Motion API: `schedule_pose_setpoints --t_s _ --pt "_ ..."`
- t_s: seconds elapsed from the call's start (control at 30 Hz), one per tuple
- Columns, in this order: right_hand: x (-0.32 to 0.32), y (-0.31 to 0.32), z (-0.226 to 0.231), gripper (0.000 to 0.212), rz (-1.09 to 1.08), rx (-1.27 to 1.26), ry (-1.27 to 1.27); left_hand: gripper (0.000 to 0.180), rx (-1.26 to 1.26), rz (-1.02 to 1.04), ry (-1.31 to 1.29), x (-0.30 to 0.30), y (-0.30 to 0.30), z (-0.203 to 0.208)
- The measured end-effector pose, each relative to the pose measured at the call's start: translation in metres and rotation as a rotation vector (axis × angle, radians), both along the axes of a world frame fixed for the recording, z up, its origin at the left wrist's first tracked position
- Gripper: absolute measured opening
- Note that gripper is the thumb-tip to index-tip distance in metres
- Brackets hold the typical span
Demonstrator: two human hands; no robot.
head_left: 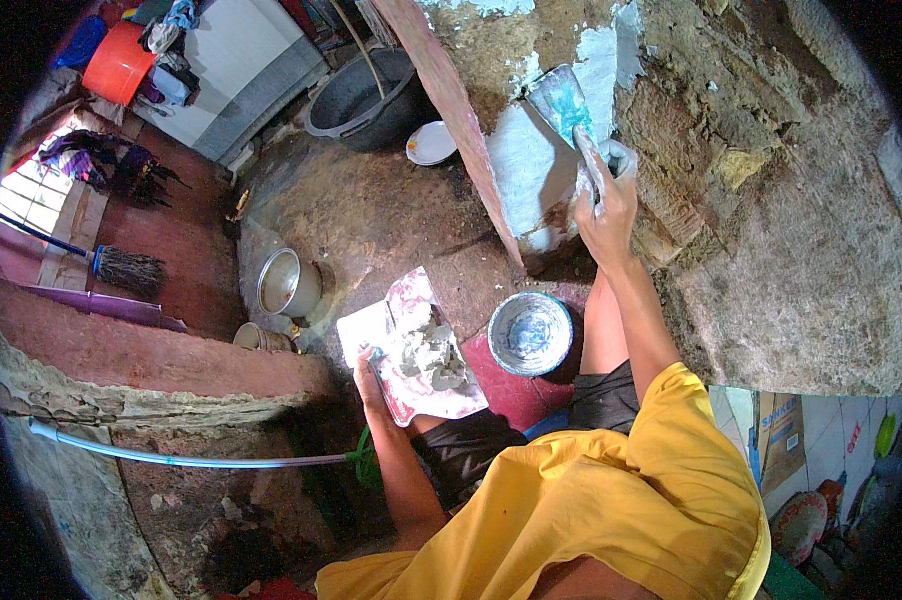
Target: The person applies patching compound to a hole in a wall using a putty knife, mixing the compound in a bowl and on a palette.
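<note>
My right hand (pixel 611 210) is closed round the handle of a putty knife (pixel 561 102). Its broad blade, smeared with pale green-white paste, lies over the white-coated patch (pixel 523 170) of a rough wall. My left hand (pixel 373 388) grips the left edge of a flat whitish board (pixel 365 336) with reddish smears. A lumpy heap of grey-white putty (pixel 433 352) rests on that board, above my left thigh. Between my knees is a round bowl (pixel 530 334), its inside streaked white and blue. The fingers under the board are hidden.
Bare, crumbling wall (pixel 771 250) fills the right side. Further off stand a large dark basin (pixel 371 105) with a stick in it, a white plate (pixel 431 144) and a metal pot (pixel 290 283). A pale hose (pixel 201 461) runs at lower left; a mop (pixel 129 270) hangs left.
</note>
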State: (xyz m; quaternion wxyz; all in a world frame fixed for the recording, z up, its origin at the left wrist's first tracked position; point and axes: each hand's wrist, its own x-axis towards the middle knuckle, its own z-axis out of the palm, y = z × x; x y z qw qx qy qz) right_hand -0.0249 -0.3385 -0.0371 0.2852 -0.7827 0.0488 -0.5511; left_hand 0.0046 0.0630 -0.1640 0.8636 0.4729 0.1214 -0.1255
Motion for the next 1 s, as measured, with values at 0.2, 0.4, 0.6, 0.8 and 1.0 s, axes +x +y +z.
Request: schedule_pose_setpoints --t_s 0.2,0.4,0.6,0.8,1.0 --pt "0.006 0.0 0.003 0.05 -0.026 -0.023 0.018 0.042 -0.009 -0.004 -0.002 -0.001 0.0 -0.004" --pt "0.014 0.005 0.004 0.048 0.024 0.017 -0.043 0.037 0.003 -0.009 -0.027 0.009 0.013 -0.027" --pt "0.016 0.009 -0.002 0.047 -0.005 0.012 -0.034 0.038 0.1 0.04 -0.062 0.009 0.016 -0.027" --pt "0.015 0.006 -0.012 0.048 -0.014 0.011 -0.027 0.031 0.11 0.004 -0.027 0.007 0.014 -0.02" --pt "0.007 0.004 -0.017 0.05 -0.037 0.016 -0.013 0.03 -0.015 -0.004 -0.047 0.001 -0.002 -0.004"
